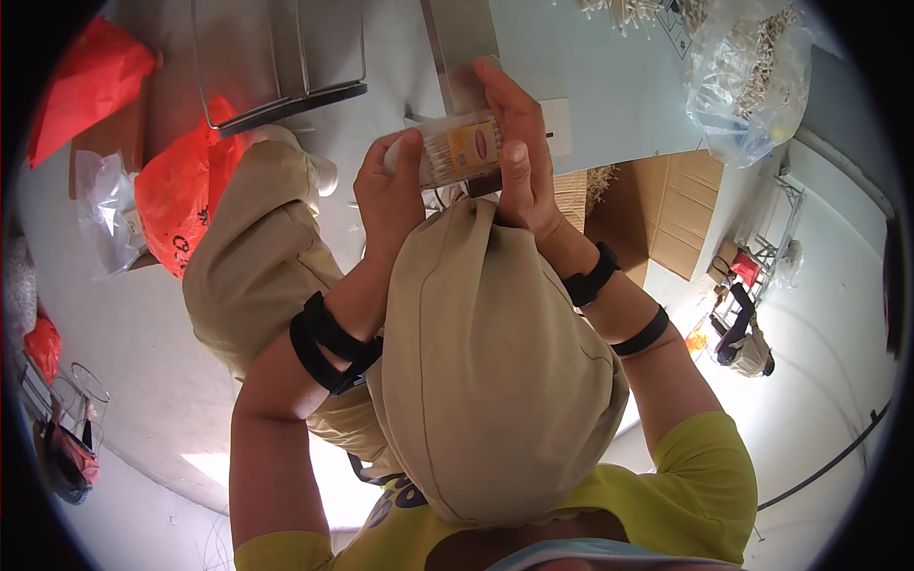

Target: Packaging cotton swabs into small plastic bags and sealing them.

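Above my knees is a clear plastic box of cotton swabs, with an orange and yellow label facing up. My left hand grips the left end of this box, its thumb on the top edge. At the right end my right hand has its palm turned toward the box and its fingers stretched out. The thumb of that hand points up, close to the label. Whether the right palm presses on the box, I cannot tell.
A pale table reaches across the upper right, with loose swabs and a clear bag of swabs on it. Below stands an open cardboard box. Red bags and a metal-framed stool are at the left.
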Available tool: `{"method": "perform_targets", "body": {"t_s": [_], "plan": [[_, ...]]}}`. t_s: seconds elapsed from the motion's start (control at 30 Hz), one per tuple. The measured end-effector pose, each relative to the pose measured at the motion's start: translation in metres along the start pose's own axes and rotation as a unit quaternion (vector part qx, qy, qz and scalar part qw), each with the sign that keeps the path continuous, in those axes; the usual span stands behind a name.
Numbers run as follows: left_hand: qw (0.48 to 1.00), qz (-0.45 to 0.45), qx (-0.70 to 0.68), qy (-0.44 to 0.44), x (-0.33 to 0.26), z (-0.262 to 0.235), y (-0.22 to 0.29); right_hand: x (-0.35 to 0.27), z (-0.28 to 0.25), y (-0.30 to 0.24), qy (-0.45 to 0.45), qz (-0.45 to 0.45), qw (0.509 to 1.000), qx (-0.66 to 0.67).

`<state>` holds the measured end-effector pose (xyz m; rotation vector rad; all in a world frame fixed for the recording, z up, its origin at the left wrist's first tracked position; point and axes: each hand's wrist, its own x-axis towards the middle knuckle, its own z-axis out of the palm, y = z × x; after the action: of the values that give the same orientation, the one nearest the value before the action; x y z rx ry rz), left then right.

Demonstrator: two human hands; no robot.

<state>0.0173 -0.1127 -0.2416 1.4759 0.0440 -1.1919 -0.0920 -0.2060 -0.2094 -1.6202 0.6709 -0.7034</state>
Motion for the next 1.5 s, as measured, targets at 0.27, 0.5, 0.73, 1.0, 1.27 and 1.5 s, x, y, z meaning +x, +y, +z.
{"method": "perform_targets", "body": {"t_s": [0.27, 0.5, 0.73, 1.0, 1.27, 1.5], "plan": [[1.000, 0.015, -0.008, 0.009, -0.002, 0.004, 0.002, 0.001, 0.004, 0.002, -0.011, -0.010, 0.999, -0.048], [1.000, -0.010, 0.019, 0.018, -0.003, 0.006, 0.010, 0.001, 0.000, -0.001, -0.051, 0.002, 0.998, -0.037], [1.000, -0.005, 0.004, 0.024, -0.005, 0.011, 0.014, 0.002, -0.003, -0.002, -0.095, -0.002, 0.991, -0.093], [1.000, 0.018, -0.020, 0.008, 0.021, -0.015, 0.026, 0.014, -0.079, -0.019, 0.138, -0.028, 0.978, -0.157], [0.781, 0.501, 0.371, -0.030, 0.040, 0.008, 0.078, 0.073, -0.169, -0.013, 0.054, 0.118, 0.961, -0.244], [0.582, 0.476, 0.639, -0.162, -0.013, 0.023, 0.030, 0.083, -0.129, 0.006, 0.186, 0.000, 0.926, -0.328]]}}
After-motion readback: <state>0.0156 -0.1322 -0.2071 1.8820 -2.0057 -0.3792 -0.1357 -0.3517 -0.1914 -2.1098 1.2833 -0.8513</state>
